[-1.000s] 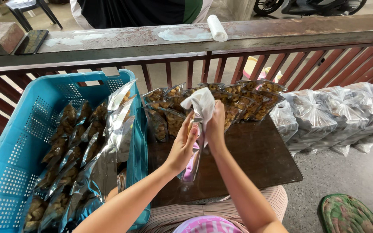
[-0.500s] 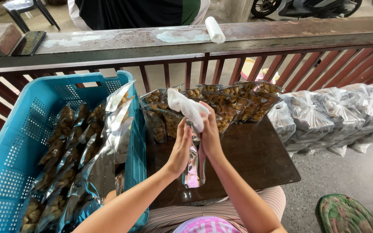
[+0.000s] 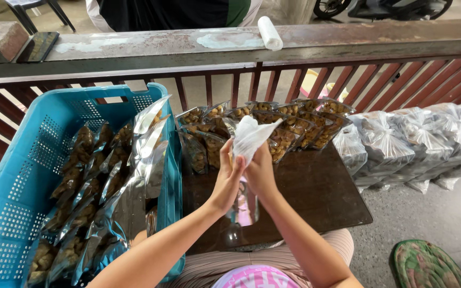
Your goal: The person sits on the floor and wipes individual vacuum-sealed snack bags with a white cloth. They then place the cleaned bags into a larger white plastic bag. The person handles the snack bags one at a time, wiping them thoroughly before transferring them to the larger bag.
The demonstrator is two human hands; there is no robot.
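Since the earlier frame the thin, crumpled white plastic bag (image 3: 252, 136) has been drawn up a little higher and its top now fans out above the fingers, while the two hands have closed in against each other. The left hand (image 3: 226, 181) and the right hand (image 3: 260, 173) are pressed together palm to palm around the bag's neck, fingers pinching the film, above the dark brown wooden tabletop (image 3: 316, 194). A shiny silver-backed pouch (image 3: 244, 205) shows below the wrists; whether either hand touches it cannot be told. The film looks slippery and light, so a loosened pinch could probably let it slide out, and a hard pull might tear it. Just behind the hands stands a row of clear pouches filled with brown snack pieces (image 3: 273, 125), close enough that a sweep of the wrists could tip some over. To the left, the perforated turquoise plastic crate (image 3: 33, 160) holds more filled pouches and crowds the left forearm. To the right lie knotted clear plastic bags (image 3: 417, 138) on the floor side. Beyond runs a reddish wooden railing (image 3: 188, 53) carrying a white roll of plastic (image 3: 269, 33).
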